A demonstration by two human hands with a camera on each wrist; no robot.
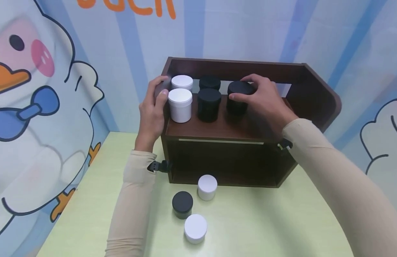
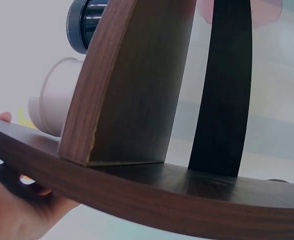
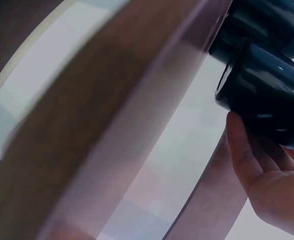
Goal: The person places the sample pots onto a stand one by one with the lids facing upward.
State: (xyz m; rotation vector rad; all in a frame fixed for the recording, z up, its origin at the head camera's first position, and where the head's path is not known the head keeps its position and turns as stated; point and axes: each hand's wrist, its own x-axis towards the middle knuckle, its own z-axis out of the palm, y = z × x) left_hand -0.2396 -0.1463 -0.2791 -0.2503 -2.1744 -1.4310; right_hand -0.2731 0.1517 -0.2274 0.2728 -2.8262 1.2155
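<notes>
My right hand [image 1: 266,99] grips a black jar [image 1: 236,107] by its lid, thumb in front and fingers behind, over the right part of the upper shelf [image 1: 192,130]. The right wrist view shows the same hand [image 3: 272,185] around the dark jar. My left hand [image 1: 152,113] holds the left side panel [image 1: 166,128] of the brown wooden rack. Beside it on the shelf stand a front white jar [image 1: 180,109] and a rear white jar [image 1: 182,82]. To their right, a front black jar [image 1: 209,107] and a rear black jar [image 1: 209,82] form another row.
On the pale green table [image 1: 249,217] before the rack, a white jar [image 1: 207,187], a black jar [image 1: 182,204] and another white jar [image 1: 195,228] stand upright. The rack has a lower compartment [image 1: 224,162] and a sloping right side panel [image 1: 323,103]. A cartoon-printed backdrop [image 1: 249,28] hangs behind.
</notes>
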